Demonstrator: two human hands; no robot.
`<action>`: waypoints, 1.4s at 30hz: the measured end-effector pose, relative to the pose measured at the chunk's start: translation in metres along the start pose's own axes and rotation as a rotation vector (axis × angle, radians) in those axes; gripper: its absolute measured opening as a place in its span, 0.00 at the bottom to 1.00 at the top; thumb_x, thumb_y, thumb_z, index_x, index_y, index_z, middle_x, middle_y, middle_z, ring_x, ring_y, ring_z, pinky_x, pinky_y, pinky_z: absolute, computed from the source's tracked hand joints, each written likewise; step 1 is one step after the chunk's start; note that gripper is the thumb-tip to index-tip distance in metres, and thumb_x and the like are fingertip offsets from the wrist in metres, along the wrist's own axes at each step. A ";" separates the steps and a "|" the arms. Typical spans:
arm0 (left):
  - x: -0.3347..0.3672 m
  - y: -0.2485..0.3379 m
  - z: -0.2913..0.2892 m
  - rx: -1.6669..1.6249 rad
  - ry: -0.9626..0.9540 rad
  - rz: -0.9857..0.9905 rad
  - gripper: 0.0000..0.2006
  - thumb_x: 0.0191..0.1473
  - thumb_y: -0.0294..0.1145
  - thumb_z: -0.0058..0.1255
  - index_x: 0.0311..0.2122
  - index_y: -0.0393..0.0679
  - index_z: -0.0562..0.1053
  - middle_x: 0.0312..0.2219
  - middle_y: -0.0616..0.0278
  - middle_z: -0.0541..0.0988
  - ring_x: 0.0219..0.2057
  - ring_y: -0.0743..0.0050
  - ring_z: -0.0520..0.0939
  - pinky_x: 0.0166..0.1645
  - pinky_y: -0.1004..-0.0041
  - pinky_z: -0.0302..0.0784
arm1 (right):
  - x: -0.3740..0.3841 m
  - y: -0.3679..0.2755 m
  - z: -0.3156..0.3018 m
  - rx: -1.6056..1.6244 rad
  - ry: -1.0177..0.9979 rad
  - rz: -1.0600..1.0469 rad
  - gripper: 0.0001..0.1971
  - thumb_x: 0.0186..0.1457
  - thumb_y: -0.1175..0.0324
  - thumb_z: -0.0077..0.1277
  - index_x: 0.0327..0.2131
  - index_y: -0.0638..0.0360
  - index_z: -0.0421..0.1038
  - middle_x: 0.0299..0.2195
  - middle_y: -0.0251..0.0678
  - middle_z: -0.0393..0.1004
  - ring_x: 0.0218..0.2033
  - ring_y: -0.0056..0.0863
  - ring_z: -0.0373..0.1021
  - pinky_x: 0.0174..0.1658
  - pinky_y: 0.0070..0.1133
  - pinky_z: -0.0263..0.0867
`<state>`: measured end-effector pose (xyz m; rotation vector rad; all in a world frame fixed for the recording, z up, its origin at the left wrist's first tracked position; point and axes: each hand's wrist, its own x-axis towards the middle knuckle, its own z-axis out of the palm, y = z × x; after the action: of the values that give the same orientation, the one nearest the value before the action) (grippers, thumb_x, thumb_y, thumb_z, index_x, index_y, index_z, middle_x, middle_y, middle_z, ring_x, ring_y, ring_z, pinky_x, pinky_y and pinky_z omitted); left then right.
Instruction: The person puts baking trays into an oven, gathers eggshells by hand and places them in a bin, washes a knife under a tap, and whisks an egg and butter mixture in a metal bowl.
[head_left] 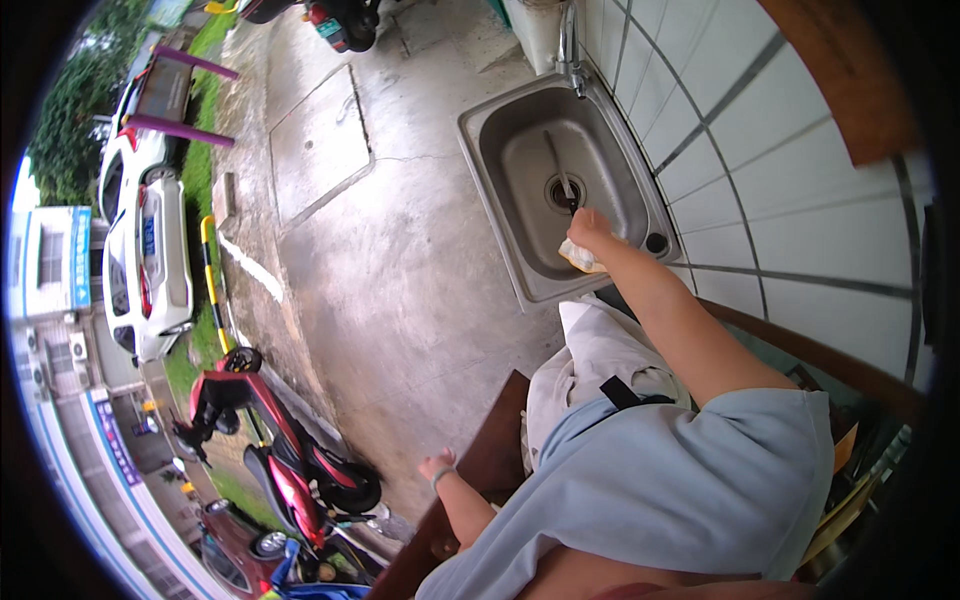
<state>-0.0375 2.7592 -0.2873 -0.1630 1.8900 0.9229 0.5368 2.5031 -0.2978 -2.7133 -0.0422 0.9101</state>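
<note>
The right hand is closed on a pale cloth over the near part of the steel sink beside the drain, so the washing seems in progress, while the left hand rests empty, with fingers loose, on the brown wooden ledge.

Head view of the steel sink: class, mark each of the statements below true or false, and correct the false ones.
1. The right hand reaches into the square stainless-steel sink. True.
2. That hand holds a pale yellowish cloth or sponge. True.
3. Water streams from the metal tap. False: no stream is visible.
4. The wall of white tiles stands left of the sink. False: it stands to its right.
5. The left hand rests in the sink. False: it is by the dark wooden edge, far from the sink.
</note>
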 end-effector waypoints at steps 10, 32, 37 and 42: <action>0.008 0.034 -0.030 0.568 -0.032 0.070 0.31 0.49 0.51 0.35 0.57 0.47 0.55 0.59 0.57 0.51 0.58 0.54 0.50 0.56 0.48 0.51 | 0.031 0.010 0.067 0.011 -0.200 0.162 0.15 0.46 0.63 0.52 0.35 0.62 0.72 0.37 0.44 0.73 0.40 0.40 0.70 0.40 0.31 0.68; -0.401 -0.257 0.376 0.494 -1.541 -0.788 0.23 0.57 0.34 0.33 0.57 0.39 0.54 0.57 0.51 0.56 0.59 0.54 0.55 0.61 0.58 0.54 | 0.126 -0.076 -0.096 0.391 0.541 -0.230 0.30 0.52 0.55 0.44 0.58 0.53 0.51 0.27 0.47 0.74 0.30 0.45 0.71 0.35 0.34 0.66; -0.425 -0.346 0.384 0.516 -1.528 -1.032 0.23 0.58 0.38 0.31 0.54 0.35 0.57 0.55 0.46 0.60 0.57 0.48 0.59 0.60 0.56 0.55 | 0.116 -0.035 -0.069 0.684 0.691 -0.487 0.22 0.50 0.60 0.46 0.49 0.57 0.61 0.31 0.43 0.72 0.33 0.40 0.70 0.35 0.29 0.65; -0.439 -0.404 0.390 0.618 -1.566 -1.006 0.23 0.59 0.43 0.25 0.48 0.34 0.60 0.50 0.45 0.65 0.53 0.48 0.65 0.57 0.57 0.60 | 0.090 -0.005 -0.061 1.645 -0.033 -0.085 0.15 0.53 0.62 0.46 0.41 0.61 0.66 0.34 0.36 0.71 0.34 0.26 0.69 0.37 0.23 0.66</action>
<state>0.6581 2.6147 -0.2268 0.0247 0.3581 -0.3190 0.6460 2.5028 -0.3026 -1.1412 0.3936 0.5010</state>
